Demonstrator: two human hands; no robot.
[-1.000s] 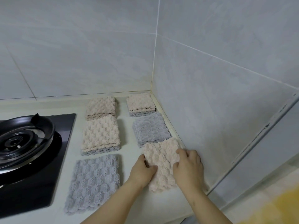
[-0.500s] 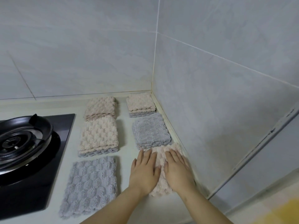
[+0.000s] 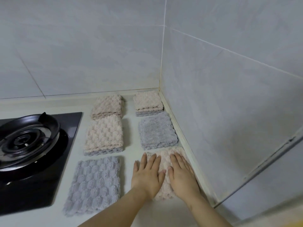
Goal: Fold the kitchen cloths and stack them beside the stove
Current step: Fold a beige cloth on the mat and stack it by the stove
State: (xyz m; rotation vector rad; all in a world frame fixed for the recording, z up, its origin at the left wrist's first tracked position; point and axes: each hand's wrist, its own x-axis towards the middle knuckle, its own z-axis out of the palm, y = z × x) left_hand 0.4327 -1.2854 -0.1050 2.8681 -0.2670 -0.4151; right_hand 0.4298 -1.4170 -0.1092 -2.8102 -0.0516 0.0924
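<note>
Pressed down on folded pink fluffy square cloth (image 3: 165, 158) with left grip (image 3: 146, 176) and right grip (image 3: 182, 176), both released and flat. Lay on pale bench (image 3: 130, 131) by wall (image 3: 213, 112), just before folded grey cloth (image 3: 157, 130).

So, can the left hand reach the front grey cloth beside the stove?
Probably yes: the left hand rests flat on the pink cloth, and the front grey cloth lies just beside it, only bare counter between.

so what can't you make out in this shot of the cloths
- Head view: front beige cloth, mostly covered by the left hand and right hand; its folds are hidden.
- Head view: stove, cut off by the left edge.
- Head view: back corner pile, seen from above, so its cloth count is unclear.
</note>
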